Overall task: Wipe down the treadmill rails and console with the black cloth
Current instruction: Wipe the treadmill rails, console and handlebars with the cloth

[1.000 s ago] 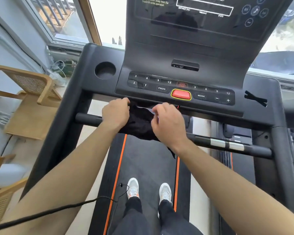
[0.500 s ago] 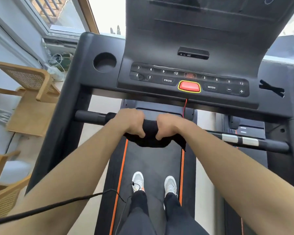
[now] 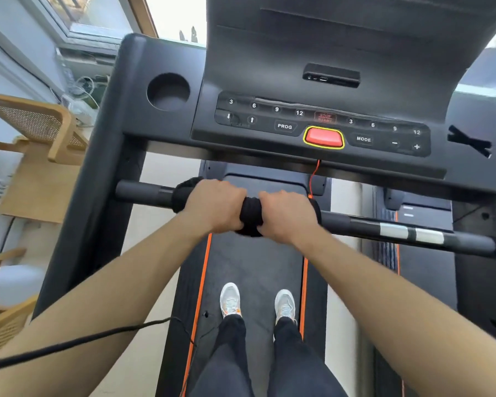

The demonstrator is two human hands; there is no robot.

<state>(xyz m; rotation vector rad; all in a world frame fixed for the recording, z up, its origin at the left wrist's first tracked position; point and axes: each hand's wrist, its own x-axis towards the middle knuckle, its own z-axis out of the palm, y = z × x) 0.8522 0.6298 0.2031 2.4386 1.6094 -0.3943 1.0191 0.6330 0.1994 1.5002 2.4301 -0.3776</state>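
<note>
We have the black cloth [image 3: 251,214] wrapped around the front crossbar [image 3: 355,222], so one stroke should clean its whole girth. Our left hand [image 3: 215,206] and right hand [image 3: 287,216] each clench the cloth against the bar, side by side, likely to spread pressure. Above, the console [image 3: 321,124] waits unwiped; its round cup holder [image 3: 168,91] looks empty.
</note>
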